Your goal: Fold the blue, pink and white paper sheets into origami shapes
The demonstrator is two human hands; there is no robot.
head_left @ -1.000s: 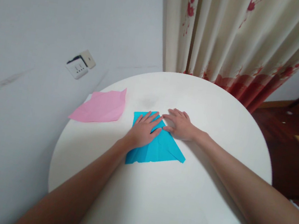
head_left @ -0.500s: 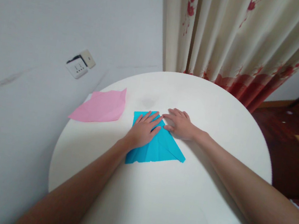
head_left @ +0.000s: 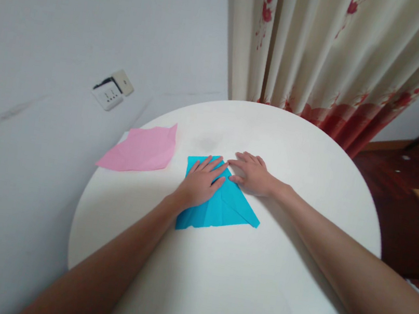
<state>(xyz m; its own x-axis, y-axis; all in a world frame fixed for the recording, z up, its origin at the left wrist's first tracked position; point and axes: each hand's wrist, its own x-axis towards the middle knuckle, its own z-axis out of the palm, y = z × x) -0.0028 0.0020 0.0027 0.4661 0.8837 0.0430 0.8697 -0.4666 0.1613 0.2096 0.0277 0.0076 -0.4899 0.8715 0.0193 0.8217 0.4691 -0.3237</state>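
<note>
On tabletop (head_left: 255,269): left hand (head_left: 201,183), right hand (head_left: 254,175) flat, fingers spread, pressing fold in blue paper (head_left: 225,206); crease wants firm, even pressure. Pink paper (head_left: 140,150) apart.

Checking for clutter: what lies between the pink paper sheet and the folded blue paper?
Only bare white round table separates pink paper sheet from folded blue paper, seen in the head view.

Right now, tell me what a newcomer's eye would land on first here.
The blue paper, partly folded, lies mid-table under both flat hands: the left hand on it, the right hand at its upper right edge. A pink paper lies at the round white table's left rim, with a floral curtain behind.
</note>
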